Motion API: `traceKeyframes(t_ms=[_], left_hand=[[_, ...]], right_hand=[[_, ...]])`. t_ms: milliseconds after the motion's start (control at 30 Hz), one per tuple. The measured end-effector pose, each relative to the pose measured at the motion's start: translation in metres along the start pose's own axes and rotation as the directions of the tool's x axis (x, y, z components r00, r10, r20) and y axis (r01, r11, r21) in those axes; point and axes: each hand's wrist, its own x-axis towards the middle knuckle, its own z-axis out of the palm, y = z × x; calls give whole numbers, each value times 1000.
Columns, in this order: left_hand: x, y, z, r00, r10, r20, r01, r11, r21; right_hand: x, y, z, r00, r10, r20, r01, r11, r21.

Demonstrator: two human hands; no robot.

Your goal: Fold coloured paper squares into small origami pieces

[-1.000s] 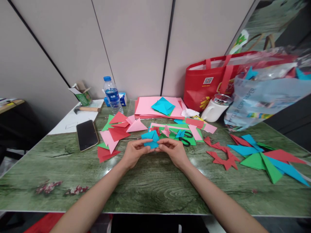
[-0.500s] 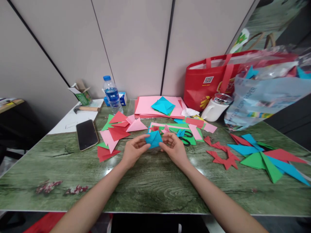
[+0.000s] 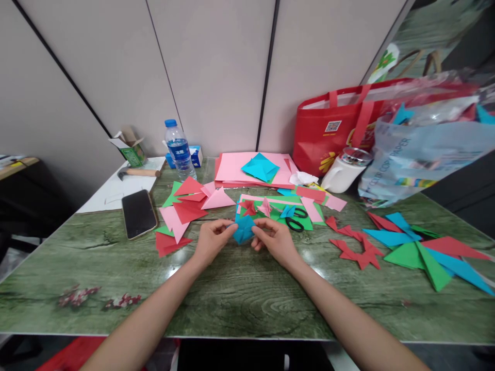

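A small folded piece of blue paper (image 3: 243, 230) is held between my two hands, above the middle of the table. My left hand (image 3: 213, 238) pinches its left edge between thumb and fingers. On the opposite side, my right hand (image 3: 274, 238) grips the right edge in the same way. Just beyond the paper lie green sheets, with small folded red (image 3: 248, 207), pink (image 3: 265, 206) and blue (image 3: 287, 211) paper pieces on them. Black-handled scissors (image 3: 295, 223) rest there too, their blades partly covered.
Red, pink and green paper pieces (image 3: 190, 212) lie to the left, near a phone (image 3: 139, 214), a hammer (image 3: 141, 172) and a water bottle (image 3: 180, 149). To the right are a red paper ring (image 3: 362, 250), folded paper shapes (image 3: 415, 252), a white mug (image 3: 345, 172) and bags (image 3: 317, 134).
The blue paper has tilted and turned between my hands, so it now shows a more pointed outline, and it sits slightly lower. My fingers have shifted a little on its edges.
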Motion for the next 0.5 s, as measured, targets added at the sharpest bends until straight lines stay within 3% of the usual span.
traceKeyframes(t_ms=[100,200,400,500], left_hand=[[-2,4,1,996,-60,73,65,995,-69],[-4,10,2,990,-42,134,62,987,-150],[-5,12,1,972,224,70,-225,974,9],[-6,10,1,954,292,63,-296,952,71]], right_hand=[[2,3,-1,999,-49,-10,49,998,43],[3,5,-3,979,-202,-32,203,979,21],[0,3,-3,922,-388,-11,387,921,-36],[-2,0,-4,893,-449,5,446,885,-131]])
